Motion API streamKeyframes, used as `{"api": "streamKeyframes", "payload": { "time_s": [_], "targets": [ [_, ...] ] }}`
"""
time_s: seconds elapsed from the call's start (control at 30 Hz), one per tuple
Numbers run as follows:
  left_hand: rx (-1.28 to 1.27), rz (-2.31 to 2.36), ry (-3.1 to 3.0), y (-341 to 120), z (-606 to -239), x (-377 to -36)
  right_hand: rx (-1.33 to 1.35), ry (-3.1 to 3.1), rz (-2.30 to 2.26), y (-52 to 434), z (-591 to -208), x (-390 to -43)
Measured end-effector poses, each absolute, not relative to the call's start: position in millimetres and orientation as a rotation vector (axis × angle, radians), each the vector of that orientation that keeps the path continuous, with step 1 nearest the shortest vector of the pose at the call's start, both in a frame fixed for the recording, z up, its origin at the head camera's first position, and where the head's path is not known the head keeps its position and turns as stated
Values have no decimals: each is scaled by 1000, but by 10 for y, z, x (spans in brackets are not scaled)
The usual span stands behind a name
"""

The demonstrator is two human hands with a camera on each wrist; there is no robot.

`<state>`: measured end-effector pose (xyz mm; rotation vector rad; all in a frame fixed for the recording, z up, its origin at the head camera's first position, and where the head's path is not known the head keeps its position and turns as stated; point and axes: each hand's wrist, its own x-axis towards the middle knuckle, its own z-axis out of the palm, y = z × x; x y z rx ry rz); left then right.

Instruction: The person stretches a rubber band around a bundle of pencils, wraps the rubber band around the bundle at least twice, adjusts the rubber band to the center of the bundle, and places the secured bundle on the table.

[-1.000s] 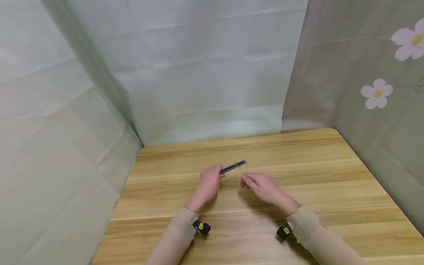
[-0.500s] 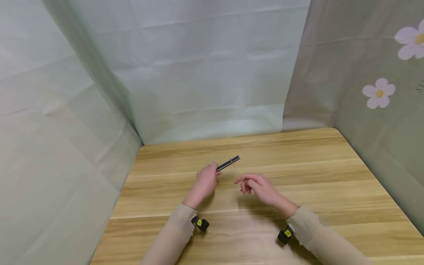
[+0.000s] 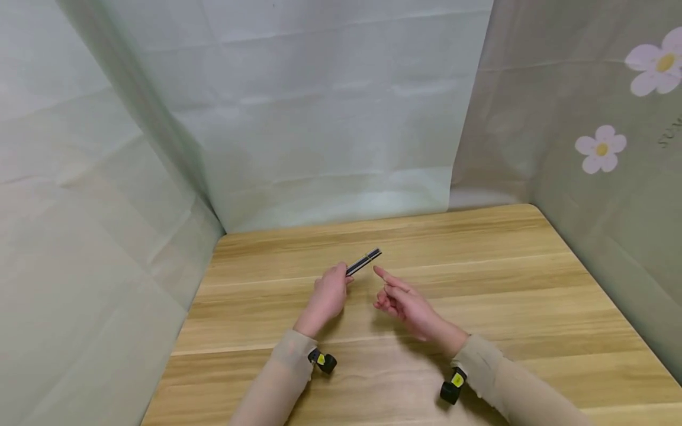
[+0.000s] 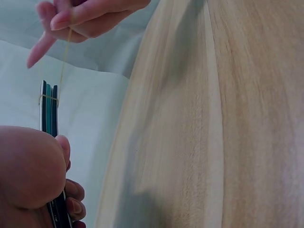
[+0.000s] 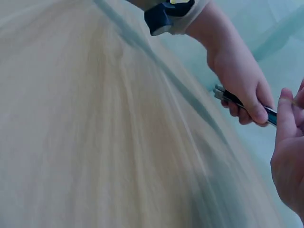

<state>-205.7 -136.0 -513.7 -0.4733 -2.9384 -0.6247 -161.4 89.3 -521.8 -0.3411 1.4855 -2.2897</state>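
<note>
My left hand (image 3: 329, 294) grips a bundle of slim pen-like sticks (image 3: 362, 262), dark, teal and white side by side, above the table. Near the bundle's far end a thin yellowish rubber band (image 4: 49, 97) goes round it. From there a strand stretches up to my right hand (image 4: 95, 18), whose curled fingers hold it. In the head view that right hand (image 3: 407, 305) is just right of the bundle, index finger pointing toward its end. Knob-like ends of the sticks (image 5: 220, 92) stick out behind my left hand in the right wrist view. The left palm hides the bundle's middle.
Below both hands lies a wood-grain table (image 3: 479, 266). Pale cloth walls (image 3: 330, 118) stand at the back and left; a flower-printed one (image 3: 602, 195) stands at the right. Each wrist wears a small black camera (image 3: 322, 361).
The right hand's pinch has loosened and its index finger now points out toward the bundle. Left hand and bundle have shifted slightly left, the bundle tilting a little more steeply.
</note>
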Motion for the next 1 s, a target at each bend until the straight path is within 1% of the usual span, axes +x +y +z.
{"api": "streamKeyframes", "payload": {
  "time_s": [0.1,0.23,0.4,0.57,0.8,1.0],
  "targets": [
    [-460,-633,-2929,-1344,-5145,-2060,-290,1387,-2330,868,-5228,-1596],
    [-452,-648,-2896,-1310,-5125,-2044,-269,1086,-2446,851,-5212,-1567],
    [-477,-668,-2833,-1260,-5095,-2016,-318,705,-2550,850,-5170,-1527],
    [-483,-686,-2745,-1223,-5085,-1995,-340,480,-2578,837,-5109,-1503],
    [-513,-596,-2627,-1219,-5125,-1977,-281,400,-2590,886,-5046,-1501],
    [-578,-446,-2573,-1264,-5121,-1962,-121,624,-2641,1023,-5024,-1561]
  ]
}}
